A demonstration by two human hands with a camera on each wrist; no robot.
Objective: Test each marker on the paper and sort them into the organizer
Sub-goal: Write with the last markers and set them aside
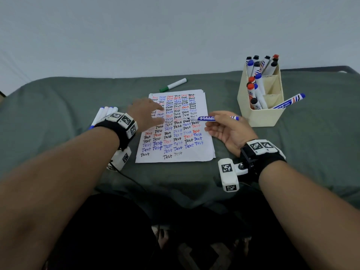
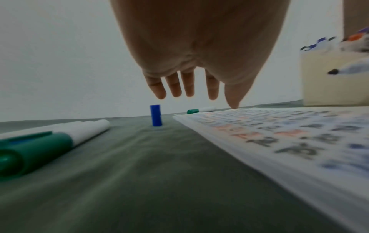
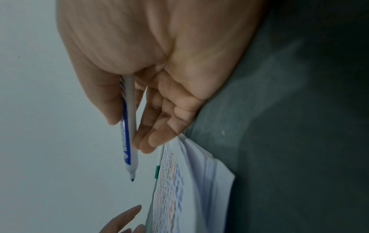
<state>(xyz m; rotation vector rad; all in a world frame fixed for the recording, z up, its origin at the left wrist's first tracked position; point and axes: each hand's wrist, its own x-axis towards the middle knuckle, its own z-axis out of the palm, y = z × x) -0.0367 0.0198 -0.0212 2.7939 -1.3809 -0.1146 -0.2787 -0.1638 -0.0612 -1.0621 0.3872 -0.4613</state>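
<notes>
We see dim, flat, bluish light with no glare and only soft shadows under the forearms in the head view, whose wide lens bows the green cloth (image 1: 58,106) at the edges. In the left wrist view the paper (image 2: 279,141) and organizer (image 2: 335,78) smear out of focus. The right wrist view is grainy, its dark right side murky.

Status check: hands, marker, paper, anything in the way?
Right hand grips uncapped blue marker, tip above paper. Left hand open, thumb on paper. Blue cap upright beside paper.
</notes>
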